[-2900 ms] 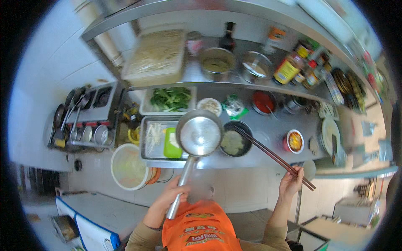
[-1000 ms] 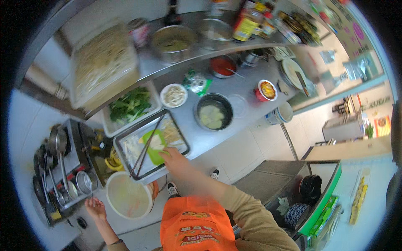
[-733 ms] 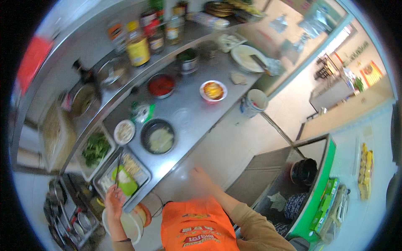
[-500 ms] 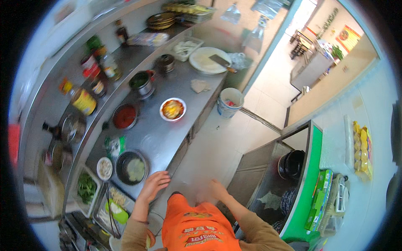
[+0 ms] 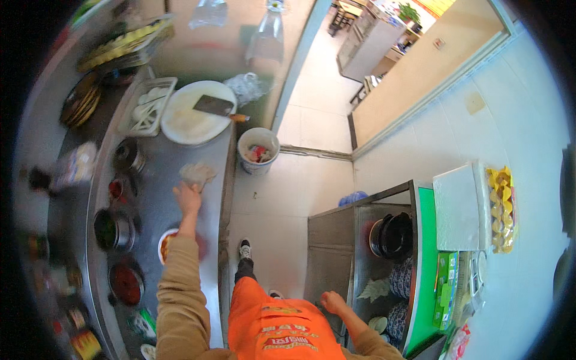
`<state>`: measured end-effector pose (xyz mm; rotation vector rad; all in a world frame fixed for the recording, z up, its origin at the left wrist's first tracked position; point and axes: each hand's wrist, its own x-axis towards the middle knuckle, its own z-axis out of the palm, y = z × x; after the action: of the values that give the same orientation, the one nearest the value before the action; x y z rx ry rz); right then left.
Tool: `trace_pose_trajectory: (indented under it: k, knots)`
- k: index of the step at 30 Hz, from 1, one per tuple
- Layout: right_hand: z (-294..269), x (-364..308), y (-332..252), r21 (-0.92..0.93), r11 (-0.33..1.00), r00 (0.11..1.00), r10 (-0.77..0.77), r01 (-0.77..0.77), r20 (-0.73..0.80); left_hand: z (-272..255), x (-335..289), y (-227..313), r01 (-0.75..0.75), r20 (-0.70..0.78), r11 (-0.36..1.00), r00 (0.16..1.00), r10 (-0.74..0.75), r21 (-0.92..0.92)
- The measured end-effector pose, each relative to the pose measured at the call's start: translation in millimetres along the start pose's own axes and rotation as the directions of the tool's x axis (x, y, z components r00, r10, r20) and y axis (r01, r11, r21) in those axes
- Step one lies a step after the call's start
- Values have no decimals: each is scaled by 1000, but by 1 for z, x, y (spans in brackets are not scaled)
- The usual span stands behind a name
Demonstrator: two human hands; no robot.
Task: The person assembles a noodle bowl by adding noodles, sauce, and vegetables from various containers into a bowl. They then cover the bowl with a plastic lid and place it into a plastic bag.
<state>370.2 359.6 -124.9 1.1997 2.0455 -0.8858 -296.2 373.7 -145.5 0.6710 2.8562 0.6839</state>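
My left hand (image 5: 188, 199) reaches forward over the steel counter. Its fingers are bent in at the near edge of a crumpled pale cloth (image 5: 198, 173) and appear to grip it; the fingertips are partly blurred. Under my left forearm, a white bowl (image 5: 164, 245) with red and yellow food is mostly hidden. Beyond the cloth, a cleaver (image 5: 213, 105) with a wooden handle lies on a round white chopping board (image 5: 180, 123). My right hand (image 5: 333, 302) hangs beside my orange apron (image 5: 270, 327), loosely closed, with nothing visible in it.
Along the counter's left stand pots (image 5: 114, 230), a pan of red sauce (image 5: 126, 283) and a white basket (image 5: 150, 108). A bucket (image 5: 258, 150) sits on the floor by the doorway. On my right is a green-sided cabinet (image 5: 426, 252) holding black bowls (image 5: 393, 235).
My view has turned and moved toward the chopping board end. My left hand has gone from beside the counter's near edge to the cloth. My right hand remains by the apron.
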Motion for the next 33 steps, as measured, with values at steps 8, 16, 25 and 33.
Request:
trace_pose_trajectory:
  k: [8, 16, 25, 33]
  knots:
    - [-33, 15, -44, 230, 970, 991, 101, -79, -88, 101, 113, 77, -386, 190, 802, 922, 336, 455]
    - [-49, 24, -76, 361, 931, 980, 121, -57, -157, 164, 154, 148, -476, 234, 838, 875, 423, 267]
    - [-95, 62, -22, 164, 979, 990, -110, 123, -89, 83, -107, 193, -203, 500, 896, 771, 394, -395]
    - [-75, 146, 22, -200, 863, 885, -459, 464, 76, -22, -347, 126, -35, 359, 868, 902, 240, -495]
